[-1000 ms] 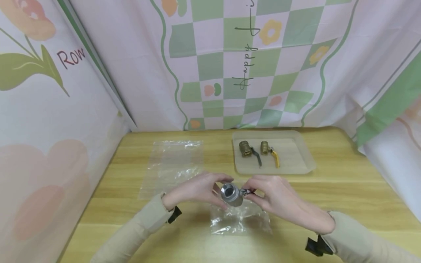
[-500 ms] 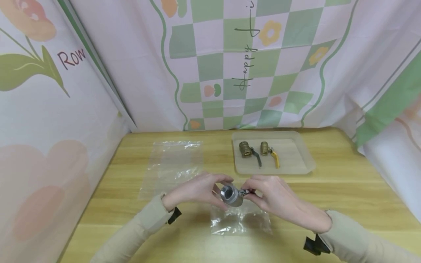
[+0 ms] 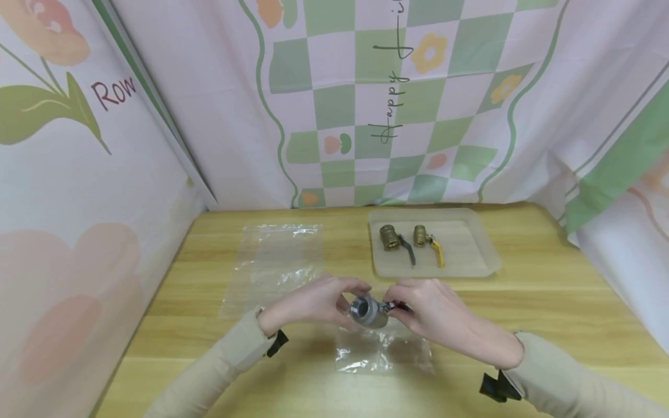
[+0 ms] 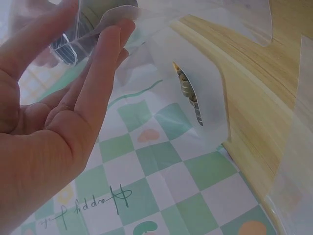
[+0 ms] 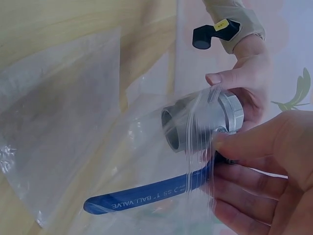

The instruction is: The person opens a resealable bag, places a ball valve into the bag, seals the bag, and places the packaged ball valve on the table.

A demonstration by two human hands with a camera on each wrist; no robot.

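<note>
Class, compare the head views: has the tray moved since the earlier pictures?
No. Judged against the checked curtain behind it, the tray sits in the same spot, with no visible shift either way.

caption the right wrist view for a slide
Left hand and right hand at a silver, blue-levered ball valve partly inside a clear bag

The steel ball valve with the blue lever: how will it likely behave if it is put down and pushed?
The steel ball valve is probably heavy for its size, since it looks made of metal. Its rounded shape may roll, but the long blue lever sticking out would likely stop it.
</note>
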